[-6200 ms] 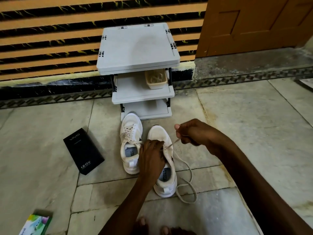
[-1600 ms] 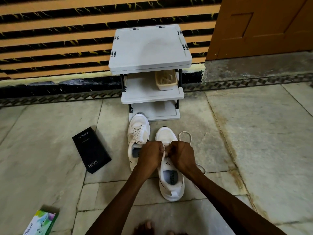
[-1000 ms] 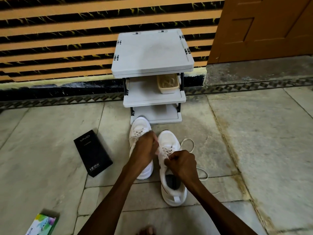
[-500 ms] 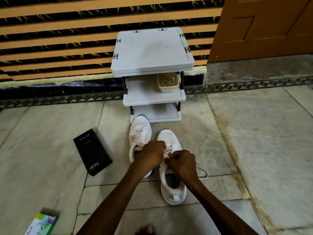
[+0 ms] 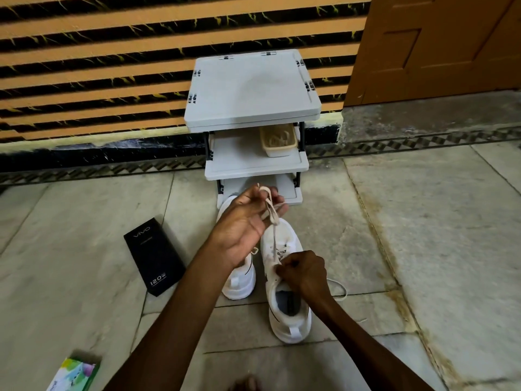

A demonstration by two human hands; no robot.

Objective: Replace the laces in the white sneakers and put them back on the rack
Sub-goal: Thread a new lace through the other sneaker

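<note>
Left hand [image 5: 245,224]: raised, fingers curled round the lace [image 5: 273,235] and pulling it tight.
Right hand [image 5: 304,273]: fingers pinch the lace at the eyelets.
Sneaker [image 5: 290,323]: on the floor, before the rack [image 5: 251,91].
Risk: a too strong pull may draw the loose end [image 5: 339,290] through its eyelet, leaving unequal ends.

Two white sneakers [image 5: 239,283] [image 5: 288,320], one rack [image 5: 251,88], one basket [image 5: 278,151], two boxes [image 5: 153,255] [image 5: 75,373], two hands [image 5: 242,227] [image 5: 304,273]
</note>
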